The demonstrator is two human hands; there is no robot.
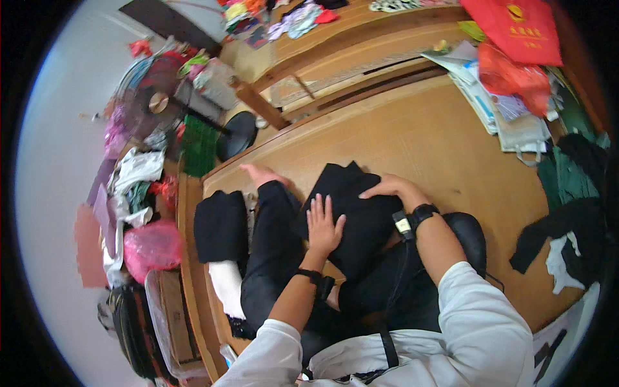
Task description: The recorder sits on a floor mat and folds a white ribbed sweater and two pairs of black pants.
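A folded black garment (351, 216) lies across my lap, its exact kind hard to make out. My left hand (324, 229) rests flat on its left part with the fingers stretched out. At the far right edge, my right hand (390, 186) holds the cloth, the thumb side on top and some fingers hidden. Beside my left leg sits another folded black garment (220, 226), with a white cloth (225, 287) nearer to me.
I sit on a wooden platform (464, 174). Dark clothes (567, 232) and a white piece (564, 264) lie at right. Bags and papers, with a red bag (516, 29), stand far right. A fan (158, 100), a pink plastic bag (153, 250) and a suitcase (135, 329) are left.
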